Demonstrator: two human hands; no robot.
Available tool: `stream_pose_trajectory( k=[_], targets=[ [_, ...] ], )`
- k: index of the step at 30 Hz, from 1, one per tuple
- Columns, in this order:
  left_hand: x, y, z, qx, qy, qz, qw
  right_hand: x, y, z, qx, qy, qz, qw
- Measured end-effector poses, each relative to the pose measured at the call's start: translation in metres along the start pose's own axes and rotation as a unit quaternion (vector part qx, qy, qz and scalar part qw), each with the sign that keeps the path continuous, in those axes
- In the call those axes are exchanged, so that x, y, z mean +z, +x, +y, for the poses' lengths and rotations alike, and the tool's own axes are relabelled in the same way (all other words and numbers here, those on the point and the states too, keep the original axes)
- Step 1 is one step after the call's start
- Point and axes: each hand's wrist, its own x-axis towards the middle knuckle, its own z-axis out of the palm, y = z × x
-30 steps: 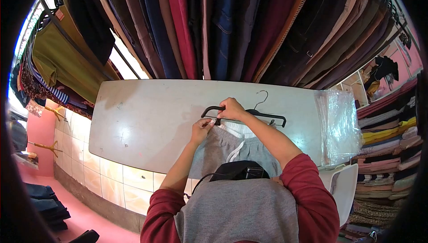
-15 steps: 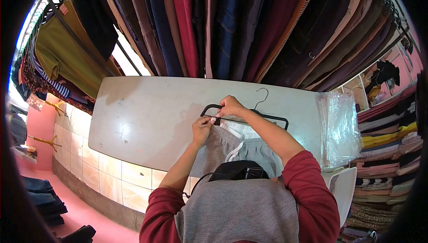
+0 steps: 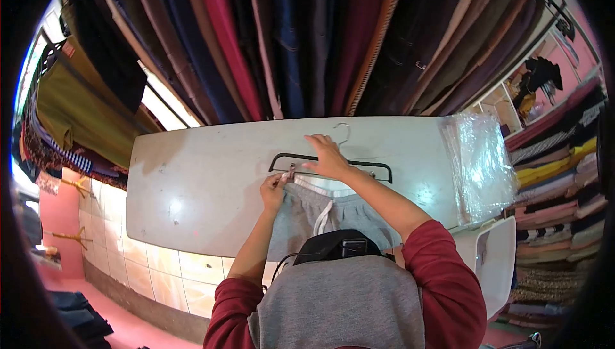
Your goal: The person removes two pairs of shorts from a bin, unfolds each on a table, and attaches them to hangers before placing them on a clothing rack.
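A black clip hanger (image 3: 378, 168) with a metal hook lies on the pale table (image 3: 198, 189). Below its bar are grey shorts (image 3: 359, 211) with a white waistband lining and a white drawstring. My left hand (image 3: 273, 192) pinches the left corner of the shorts' waistband beside the hanger's left clip. Over the middle of the hanger is my right hand (image 3: 327, 159), its fingers spread and holding nothing; it covers part of the bar. The lower part of the shorts is hidden behind my cap.
Clear plastic bags (image 3: 477, 163) lie at the table's right end. A white bin (image 3: 496, 262) stands beside it. Hanging trousers (image 3: 224, 41) line the far side, and folded clothes (image 3: 551, 221) are stacked at right. An olive garment (image 3: 83, 109) hangs at left.
My right hand has let go near the left clip, opened and moved right over the hanger. My left hand stays at the waistband corner. The whole view has shifted a little.
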Motion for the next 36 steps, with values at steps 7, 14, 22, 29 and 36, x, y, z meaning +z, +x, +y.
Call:
stream_pose_trajectory(
  k=[7,14,22,29,36],
  targets=[
    [-0.004,0.016,-0.019,0.048,0.223,-0.023,0.973,-0.049,-0.108,0.134,0.233,-0.069,0.201,0.949],
    [0.058,0.020,0.054,0.229,0.314,0.010,0.921,-0.016,-0.163,0.149,0.283,0.202,0.185,0.919],
    [0.196,0.050,0.115,0.039,0.327,-0.641,0.693,-0.041,-0.155,0.107,0.232,0.365,0.305,0.848],
    [0.208,0.052,0.105,0.019,0.263,-0.649,0.714,-0.040,-0.165,0.113,0.217,0.369,0.313,0.848],
    [0.207,0.044,0.104,-0.014,0.272,-0.603,0.750,-0.007,-0.190,0.105,0.291,0.301,0.143,0.897]
  ],
)
